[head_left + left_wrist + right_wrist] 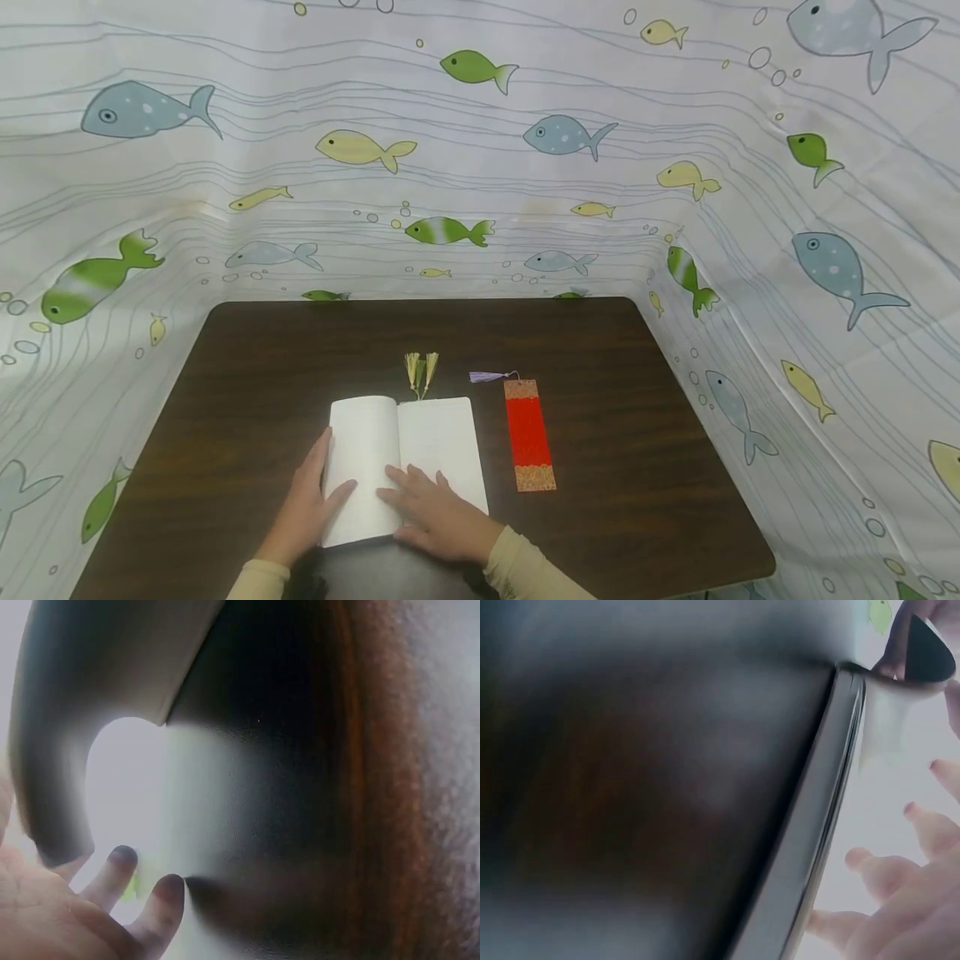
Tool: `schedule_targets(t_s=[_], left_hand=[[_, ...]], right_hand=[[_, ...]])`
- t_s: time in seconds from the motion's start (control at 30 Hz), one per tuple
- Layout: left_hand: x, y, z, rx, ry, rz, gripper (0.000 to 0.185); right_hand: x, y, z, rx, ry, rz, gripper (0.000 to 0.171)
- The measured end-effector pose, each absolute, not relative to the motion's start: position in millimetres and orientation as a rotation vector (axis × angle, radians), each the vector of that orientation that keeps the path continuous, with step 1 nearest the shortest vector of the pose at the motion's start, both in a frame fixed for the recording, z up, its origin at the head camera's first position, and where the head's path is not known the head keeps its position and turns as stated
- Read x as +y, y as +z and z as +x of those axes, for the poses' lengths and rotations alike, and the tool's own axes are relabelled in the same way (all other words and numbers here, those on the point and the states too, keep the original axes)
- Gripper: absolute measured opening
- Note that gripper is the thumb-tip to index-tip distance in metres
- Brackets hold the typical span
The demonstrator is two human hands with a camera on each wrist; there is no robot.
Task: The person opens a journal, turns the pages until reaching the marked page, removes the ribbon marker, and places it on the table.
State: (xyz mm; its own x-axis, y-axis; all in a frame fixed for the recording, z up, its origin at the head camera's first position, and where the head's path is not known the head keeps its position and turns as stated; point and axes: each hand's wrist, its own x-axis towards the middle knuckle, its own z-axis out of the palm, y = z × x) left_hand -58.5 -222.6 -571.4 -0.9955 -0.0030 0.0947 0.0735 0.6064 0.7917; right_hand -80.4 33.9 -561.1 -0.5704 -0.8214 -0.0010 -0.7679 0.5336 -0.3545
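Dark wood-grained tabletop (pixel 622 467) bore an open white-paged book (pixel 401 442); loose-fingered left hand (pixel 311 492) and spread right hand (pixel 442 512) apparently smoothed it flat; the next move probably needed even pressure.

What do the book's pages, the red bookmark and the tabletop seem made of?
Pages: probably matte white paper, curving softly on the left side. Red bookmark: fabric or card, unclear which; matte red with patterned gold ends. Tabletop: wood or wood-look laminate, faintly glossy, with streaky brown grain.
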Motion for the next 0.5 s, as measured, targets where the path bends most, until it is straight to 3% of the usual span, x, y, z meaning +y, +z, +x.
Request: schedule_targets(t_s=[0.2, 0.5], left_hand=[[-219, -573, -56, -2.733, -1.193, -0.189, 0.048], [-220, -571, -55, -2.784, -1.206, -0.179, 0.052]], right_hand=[[53, -564, -91, 2.646, -0.422, -1.285, 0.068], [92, -563, -112, 2.659, -0.315, -0.946, 0.094]])
